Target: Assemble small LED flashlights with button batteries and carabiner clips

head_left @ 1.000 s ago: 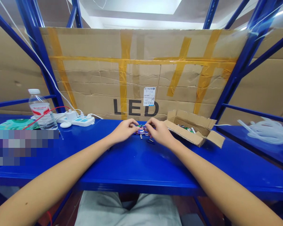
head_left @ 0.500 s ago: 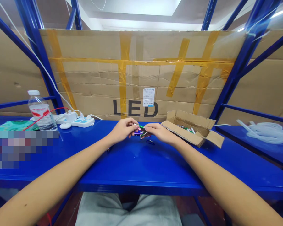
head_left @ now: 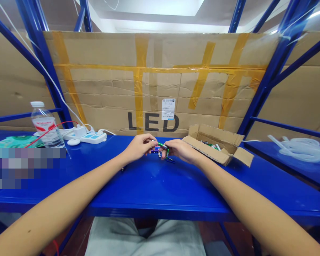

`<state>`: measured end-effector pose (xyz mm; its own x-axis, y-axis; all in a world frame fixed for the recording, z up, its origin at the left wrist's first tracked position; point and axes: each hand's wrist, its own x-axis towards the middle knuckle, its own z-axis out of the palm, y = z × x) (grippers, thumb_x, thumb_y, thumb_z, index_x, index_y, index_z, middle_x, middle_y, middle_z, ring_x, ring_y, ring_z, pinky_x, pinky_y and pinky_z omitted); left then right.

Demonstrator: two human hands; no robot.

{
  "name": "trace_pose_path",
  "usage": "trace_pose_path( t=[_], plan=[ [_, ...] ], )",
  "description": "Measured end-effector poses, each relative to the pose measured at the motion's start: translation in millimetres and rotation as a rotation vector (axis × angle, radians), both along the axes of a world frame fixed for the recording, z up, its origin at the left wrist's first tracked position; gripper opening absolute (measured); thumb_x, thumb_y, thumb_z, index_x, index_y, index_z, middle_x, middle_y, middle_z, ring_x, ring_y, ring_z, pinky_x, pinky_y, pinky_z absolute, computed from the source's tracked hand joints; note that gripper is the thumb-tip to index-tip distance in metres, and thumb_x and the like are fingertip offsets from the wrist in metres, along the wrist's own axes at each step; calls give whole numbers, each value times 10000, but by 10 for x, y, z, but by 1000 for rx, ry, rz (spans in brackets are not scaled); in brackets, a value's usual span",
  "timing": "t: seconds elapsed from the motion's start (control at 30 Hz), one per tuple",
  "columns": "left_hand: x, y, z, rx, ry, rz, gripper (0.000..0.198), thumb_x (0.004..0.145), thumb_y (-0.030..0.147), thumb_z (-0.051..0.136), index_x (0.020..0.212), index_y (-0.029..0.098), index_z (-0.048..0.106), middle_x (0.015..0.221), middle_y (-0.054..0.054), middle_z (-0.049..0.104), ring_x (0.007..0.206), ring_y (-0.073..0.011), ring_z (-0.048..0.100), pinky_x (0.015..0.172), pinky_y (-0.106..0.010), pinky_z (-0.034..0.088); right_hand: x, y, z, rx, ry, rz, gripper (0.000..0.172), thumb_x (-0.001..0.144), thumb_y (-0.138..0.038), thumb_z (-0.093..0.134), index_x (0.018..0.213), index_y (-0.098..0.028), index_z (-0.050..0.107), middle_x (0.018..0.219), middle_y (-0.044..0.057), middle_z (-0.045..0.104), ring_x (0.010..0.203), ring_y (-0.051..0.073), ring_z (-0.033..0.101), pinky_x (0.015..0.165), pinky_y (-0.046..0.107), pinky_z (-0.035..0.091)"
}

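My left hand (head_left: 142, 146) pinches one end of a slim green metal tube with a silver end, which looks like a keychain flashlight (head_left: 162, 145). At its other end, the fingers of my right hand (head_left: 180, 151) are closed on it. A green clip (head_left: 167, 154) hangs by my right fingers. Purple metal tubes (head_left: 155, 150) lie on the table behind the hands, partly hidden. Small silver pieces (head_left: 159, 154) show beside my right fingertips, too small to name. Just below sits a dark blue loop-shaped clip (head_left: 170, 160).
On the blue table (head_left: 154, 188), an open cardboard box (head_left: 210, 149) of small metal tubes stands right of my hands. To the left are a water bottle (head_left: 46, 124), a power strip (head_left: 94, 137) and a green packet (head_left: 18, 141). Clear tubing (head_left: 301, 149) lies far right. A large carton (head_left: 109, 92) stands behind.
My right hand has turned slightly, and more of the green flashlight's silver end shows. The green clip now hangs lower by my right fingers. My left hand has barely moved.
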<state>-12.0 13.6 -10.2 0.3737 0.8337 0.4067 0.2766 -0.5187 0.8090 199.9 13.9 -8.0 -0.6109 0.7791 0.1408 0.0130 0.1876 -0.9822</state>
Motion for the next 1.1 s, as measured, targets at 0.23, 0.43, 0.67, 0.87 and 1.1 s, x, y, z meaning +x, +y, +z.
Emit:
trace_pose_path(
  t=[0.23, 0.43, 0.67, 0.87, 1.1],
  plan=[
    [44, -56, -15, 55, 52, -23, 294, 850, 419, 617, 922, 146, 698, 700, -35, 674, 588, -137, 579, 519, -248, 451, -60, -41, -37, 15, -28, 24, 302, 811, -442, 629, 732, -150, 617, 615, 22, 636, 612, 158, 615, 675, 305, 493],
    [84, 6, -2, -90, -298, 26, 533, 914, 582, 467, 1038, 116, 694, 1080, -157, 717, 979, -241, 664, 879, -379, 510, -103, -66, -55, -74, 44, 25, 356, 776, -411, 680, 627, -202, 432, 540, -61, 411, 466, 95, 436, 514, 281, 483],
    [-126, 122, 102, -376, -623, -134, 666, 932, 630, 312, 1076, 74, 648, 1218, -234, 650, 1169, -309, 611, 972, -429, 501, -78, -68, -21, -76, -10, -96, 265, 765, -331, 672, 679, -204, 456, 532, -77, 341, 445, 72, 298, 414, 244, 431],
    [-127, 133, 78, -439, -614, -180, 675, 924, 644, 299, 1043, 84, 656, 1208, -218, 658, 1190, -307, 601, 991, -415, 493, -87, -71, -17, -88, 11, -146, 234, 777, -287, 618, 653, -214, 434, 533, -79, 296, 429, 71, 258, 371, 230, 364],
    [-114, 128, 68, -467, -620, -196, 675, 930, 640, 295, 1034, 87, 668, 1216, -208, 663, 1193, -310, 600, 1021, -428, 474, -60, 28, -81, 45, -100, -317, 167, 736, -242, 574, 624, -208, 455, 470, -70, 317, 386, 77, 302, 345, 222, 338]
  ],
)
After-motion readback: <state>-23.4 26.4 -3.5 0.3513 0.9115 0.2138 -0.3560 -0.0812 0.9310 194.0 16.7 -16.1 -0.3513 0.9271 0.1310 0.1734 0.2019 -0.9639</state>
